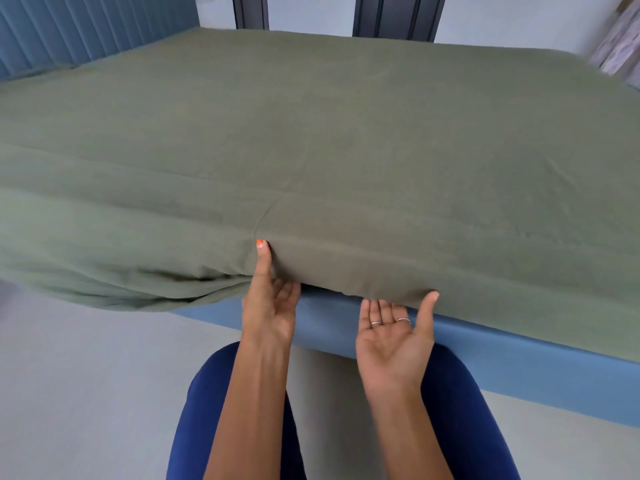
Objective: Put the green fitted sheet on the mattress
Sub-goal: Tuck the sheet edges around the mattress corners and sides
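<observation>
The green fitted sheet covers the whole top of the mattress and hangs down its near side. At the near left corner the sheet bunches in loose folds past the bed base. My left hand is palm up, its fingers tucked under the sheet's lower edge and its thumb pressed on the side. My right hand is palm up too, fingers under the same edge and thumb against the cloth. The mattress itself is hidden by the sheet.
A blue bed base runs under the mattress toward the right. A blue padded headboard stands at the far left. Pale floor lies at my left, and my legs in blue trousers are below.
</observation>
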Motion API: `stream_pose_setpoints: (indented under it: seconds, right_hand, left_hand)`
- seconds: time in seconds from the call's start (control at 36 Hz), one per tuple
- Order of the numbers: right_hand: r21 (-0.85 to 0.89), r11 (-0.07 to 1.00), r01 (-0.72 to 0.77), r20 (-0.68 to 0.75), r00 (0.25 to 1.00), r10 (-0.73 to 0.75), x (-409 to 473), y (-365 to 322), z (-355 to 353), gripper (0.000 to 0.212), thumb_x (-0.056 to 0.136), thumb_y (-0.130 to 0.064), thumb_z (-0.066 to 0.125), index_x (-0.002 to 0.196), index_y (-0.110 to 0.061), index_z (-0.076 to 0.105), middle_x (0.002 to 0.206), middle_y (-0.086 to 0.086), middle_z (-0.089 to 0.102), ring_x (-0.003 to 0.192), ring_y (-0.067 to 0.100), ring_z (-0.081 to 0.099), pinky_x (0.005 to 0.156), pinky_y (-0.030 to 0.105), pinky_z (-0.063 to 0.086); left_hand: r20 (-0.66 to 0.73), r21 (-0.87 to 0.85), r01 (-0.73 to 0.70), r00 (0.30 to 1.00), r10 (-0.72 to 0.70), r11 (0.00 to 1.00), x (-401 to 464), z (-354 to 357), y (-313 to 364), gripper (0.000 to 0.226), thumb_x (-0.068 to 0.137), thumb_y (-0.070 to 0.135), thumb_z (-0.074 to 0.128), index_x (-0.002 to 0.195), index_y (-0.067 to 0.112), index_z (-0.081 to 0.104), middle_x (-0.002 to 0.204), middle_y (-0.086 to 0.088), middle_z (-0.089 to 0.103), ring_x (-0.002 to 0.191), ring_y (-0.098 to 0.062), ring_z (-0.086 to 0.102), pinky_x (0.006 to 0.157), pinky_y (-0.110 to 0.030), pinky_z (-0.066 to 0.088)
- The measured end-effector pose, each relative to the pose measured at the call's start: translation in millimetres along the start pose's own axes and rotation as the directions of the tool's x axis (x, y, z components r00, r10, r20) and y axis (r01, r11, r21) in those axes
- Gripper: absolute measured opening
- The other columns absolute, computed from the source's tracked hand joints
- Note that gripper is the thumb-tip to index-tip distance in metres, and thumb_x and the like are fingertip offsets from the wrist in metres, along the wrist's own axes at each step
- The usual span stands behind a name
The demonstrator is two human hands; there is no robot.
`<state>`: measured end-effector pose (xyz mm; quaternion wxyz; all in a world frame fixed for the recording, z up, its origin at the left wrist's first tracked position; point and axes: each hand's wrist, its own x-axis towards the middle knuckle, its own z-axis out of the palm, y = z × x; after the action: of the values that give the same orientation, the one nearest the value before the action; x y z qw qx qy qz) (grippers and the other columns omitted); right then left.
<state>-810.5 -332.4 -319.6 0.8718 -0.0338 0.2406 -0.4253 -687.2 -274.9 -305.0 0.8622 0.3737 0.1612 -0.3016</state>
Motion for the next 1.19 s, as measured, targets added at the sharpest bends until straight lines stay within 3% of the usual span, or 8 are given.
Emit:
stream_pose_setpoints:
  seconds: [0.33, 0.42, 0.53, 0.61, 0.78, 0.86, 1.06, 1.19]
  right_hand:
    - [0.02, 1.0, 0.022, 0.106, 0.994, -0.024, 24.5, 1.1, 17.2, 0.063, 0.069, -0.066, 0.056, 0.116, -0.024, 0.065, 0.114, -0.007, 0.068, 0.105, 0.013, 0.065, 0.098, 0.031, 0.045]
    - [-0.057, 0.998, 0.02, 0.108, 0.994, -0.013, 22.7, -2.5, 13.9, 0.068, 0.068, -0.068, 0.053, 0.117, -0.022, 0.065, 0.117, -0.005, 0.068, 0.109, 0.014, 0.063, 0.103, 0.033, 0.043]
    - [-0.248, 0.966, 0.079, 0.034, 0.997, -0.073, 17.0, -7.1, 11.1, 0.062, 0.074, -0.07, 0.045, 0.108, -0.022, 0.064, 0.112, -0.001, 0.071, 0.108, 0.015, 0.063, 0.104, 0.035, 0.043]
    - [-0.464, 0.871, 0.165, -0.058, 0.975, -0.215, 16.0, -5.6, 8.3, 0.059, 0.084, -0.07, 0.036, 0.106, -0.019, 0.056, 0.114, 0.005, 0.066, 0.104, 0.018, 0.065, 0.103, 0.036, 0.046]
    - [-0.688, 0.695, 0.208, -0.063, 0.937, -0.343, 5.3, -7.4, -5.6, 0.066, 0.081, -0.069, 0.042, 0.1, -0.007, 0.058, 0.1, 0.017, 0.07, 0.089, 0.021, 0.071, 0.085, 0.034, 0.054]
    - [-0.696, 0.701, 0.159, -0.084, 0.951, -0.299, -2.9, 0.8, -12.4, 0.068, 0.091, -0.061, 0.043, 0.111, 0.002, 0.06, 0.098, 0.016, 0.071, 0.086, 0.018, 0.072, 0.077, 0.029, 0.054]
    - [-0.752, 0.645, -0.135, 0.011, 0.976, 0.217, -6.0, 72.6, -4.2, 0.031, 0.093, -0.03, 0.055, 0.11, -0.004, 0.061, 0.105, 0.013, 0.069, 0.093, 0.023, 0.069, 0.082, 0.034, 0.056]
    - [-0.641, 0.701, -0.312, -0.033, 0.924, 0.38, 4.5, 111.5, 11.5, 0.01, 0.095, -0.013, 0.052, 0.103, -0.012, 0.058, 0.111, 0.011, 0.062, 0.106, 0.025, 0.062, 0.087, 0.031, 0.05]
  left_hand:
    - [0.185, -0.075, 0.149, 0.974, -0.133, 0.986, 26.0, -8.9, 16.4, 0.079, 0.062, 0.044, 0.074, 0.13, 0.01, 0.052, 0.121, -0.009, 0.065, 0.11, -0.025, 0.064, 0.094, -0.042, 0.05]
    - [0.162, 0.218, 0.097, 0.978, -0.134, 0.971, 25.8, -13.2, 19.9, 0.074, 0.068, 0.06, 0.062, 0.127, 0.018, 0.054, 0.119, -0.005, 0.066, 0.106, -0.018, 0.065, 0.095, -0.035, 0.049]
    - [0.097, 0.748, -0.018, 0.992, -0.082, 0.664, 26.0, -25.6, 36.2, 0.088, 0.055, 0.083, 0.046, 0.103, 0.011, 0.063, 0.091, -0.01, 0.074, 0.09, -0.019, 0.071, 0.084, -0.033, 0.055]
    - [0.082, 0.831, -0.043, 0.996, -0.046, 0.554, 29.0, -36.7, 53.8, 0.094, 0.05, 0.085, 0.05, 0.101, 0.007, 0.066, 0.085, -0.006, 0.075, 0.086, -0.018, 0.072, 0.077, -0.033, 0.057]
    - [0.039, 0.571, 0.125, 0.983, -0.178, 0.811, 35.1, -62.4, 57.7, 0.072, 0.075, 0.065, 0.058, 0.106, 0.0, 0.059, 0.096, -0.015, 0.071, 0.084, -0.024, 0.07, 0.061, -0.029, 0.058]
    - [-0.009, 0.232, 0.222, 0.974, -0.226, 0.947, 39.8, -74.3, 48.9, 0.046, 0.096, 0.042, 0.049, 0.106, -0.003, 0.054, 0.075, -0.018, 0.07, 0.064, -0.023, 0.07, 0.049, -0.025, 0.056]
    - [-0.06, 0.131, 0.177, 0.984, -0.17, 0.975, 43.4, -82.9, 32.8, 0.034, 0.098, 0.034, 0.048, 0.093, 0.001, 0.052, 0.089, -0.02, 0.061, 0.074, -0.025, 0.064, 0.069, -0.032, 0.054]
    - [-0.092, 0.099, 0.144, 0.987, -0.135, 0.985, 47.9, -85.4, 38.0, 0.029, 0.101, 0.028, 0.045, 0.087, 0.003, 0.05, 0.082, -0.016, 0.057, 0.072, -0.021, 0.058, 0.065, -0.029, 0.048]
